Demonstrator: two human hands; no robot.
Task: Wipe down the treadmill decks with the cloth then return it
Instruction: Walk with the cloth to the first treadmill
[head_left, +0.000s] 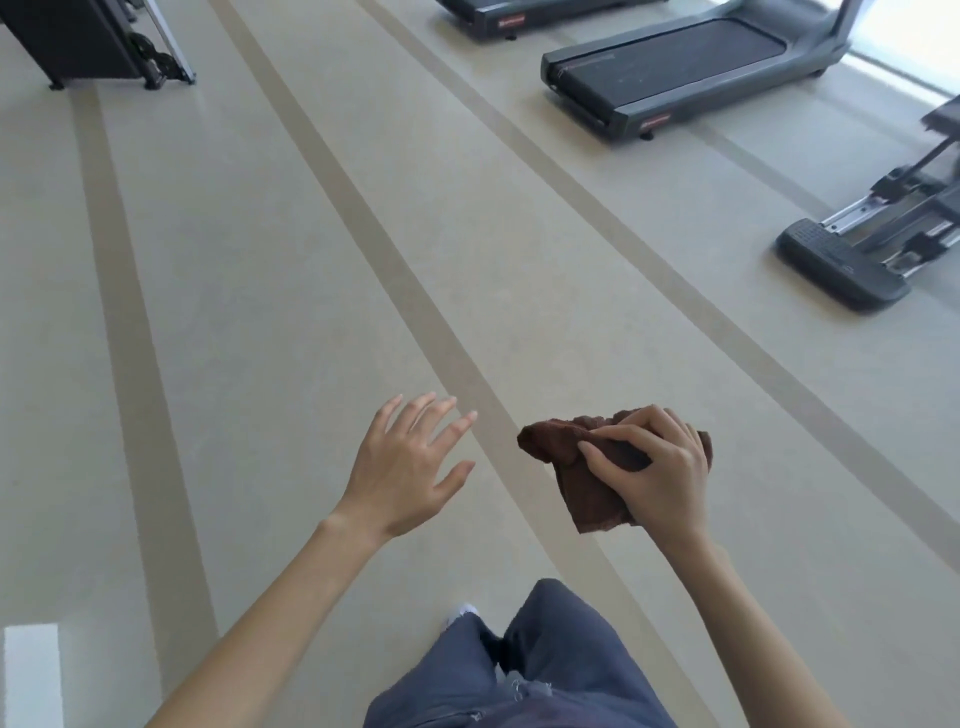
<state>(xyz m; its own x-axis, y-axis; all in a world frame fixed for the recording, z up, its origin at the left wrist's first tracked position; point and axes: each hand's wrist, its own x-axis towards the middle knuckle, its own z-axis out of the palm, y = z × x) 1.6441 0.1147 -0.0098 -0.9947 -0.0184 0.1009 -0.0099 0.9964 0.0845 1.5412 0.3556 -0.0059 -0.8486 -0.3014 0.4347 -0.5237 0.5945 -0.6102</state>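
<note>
Over the floor (249, 270), right grip (657, 470) clamps a half-hidden cloth (589, 496), left grip (408, 467) splayed; treadmill (675, 70) cropped

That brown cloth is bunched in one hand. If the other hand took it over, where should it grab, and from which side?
Probably the bunched end of the cloth that sticks out leftward past the right hand. It is bare of fingers and faces the open left hand, so a grip from the left should suit.

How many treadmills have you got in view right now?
2. The nearer treadmill is at upper right; the farther treadmill is cut off by the top edge. More may lie outside the frame.
</note>
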